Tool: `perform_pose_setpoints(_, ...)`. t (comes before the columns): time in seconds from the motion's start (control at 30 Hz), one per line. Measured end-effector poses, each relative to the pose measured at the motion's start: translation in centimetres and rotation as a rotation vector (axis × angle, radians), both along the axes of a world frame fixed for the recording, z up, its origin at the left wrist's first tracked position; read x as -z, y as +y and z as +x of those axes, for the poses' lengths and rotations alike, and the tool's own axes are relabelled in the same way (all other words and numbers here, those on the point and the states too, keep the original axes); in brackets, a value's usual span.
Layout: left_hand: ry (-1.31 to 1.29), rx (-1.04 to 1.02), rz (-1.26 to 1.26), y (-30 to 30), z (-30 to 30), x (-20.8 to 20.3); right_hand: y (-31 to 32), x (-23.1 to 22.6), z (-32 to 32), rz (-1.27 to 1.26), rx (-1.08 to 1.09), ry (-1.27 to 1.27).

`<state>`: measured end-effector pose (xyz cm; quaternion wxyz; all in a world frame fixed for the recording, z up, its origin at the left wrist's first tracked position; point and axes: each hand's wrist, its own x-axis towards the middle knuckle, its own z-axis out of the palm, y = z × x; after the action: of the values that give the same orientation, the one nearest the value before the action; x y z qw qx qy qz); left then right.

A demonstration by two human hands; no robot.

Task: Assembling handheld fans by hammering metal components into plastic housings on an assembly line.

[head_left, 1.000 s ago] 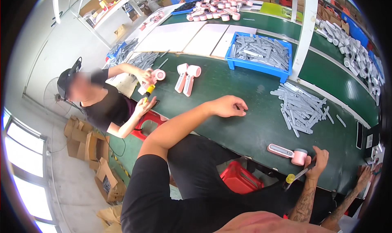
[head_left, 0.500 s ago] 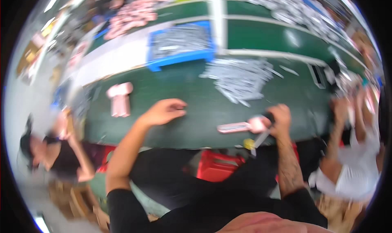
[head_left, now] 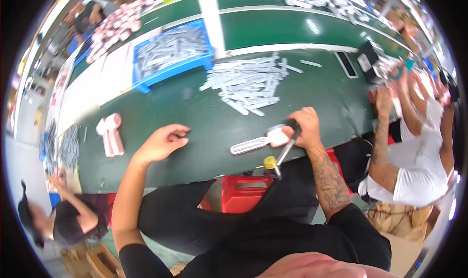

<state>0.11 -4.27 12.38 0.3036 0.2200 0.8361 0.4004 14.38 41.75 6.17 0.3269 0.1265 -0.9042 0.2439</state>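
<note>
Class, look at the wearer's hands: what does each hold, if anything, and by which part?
The right hand holds a yellow-headed hammer by the dark end of its handle; the left hand holds nothing.

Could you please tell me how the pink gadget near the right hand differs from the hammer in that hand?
The pink gadget lies on the green table, while the hammer is held in the right hand.
The gadget's wider end points right; the hammer's head points toward the person's body.
The gadget is pink with a gray strip; the hammer has a yellow-ended head.
Both have a long, narrow part with a broader end.
</note>
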Motion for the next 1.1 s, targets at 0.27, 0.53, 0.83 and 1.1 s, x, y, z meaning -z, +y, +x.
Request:
perform_pose_setpoints(0.27,0.022,0.092,0.019,1.7,-1.2,1.1,0.6,0.0,0.9,0.012,0.024,0.015)
perform_pose_setpoints(0.53,0.018,0.059,-0.006,0.8,-1.1,1.0,0.3,0.1,0.3,0.011,0.036,0.018)
perform_pose_setpoints(0.83,0.029,0.056,-0.074,2.5,-1.7,0.9,0.4,0.1,0.4,-0.012,-0.003,-0.013)
perform_pose_setpoints(1.1,0.885,0.038,-0.021,14.1,-5.9,3.4,0.4,-0.3,0.6,-0.013,0.016,0.004)
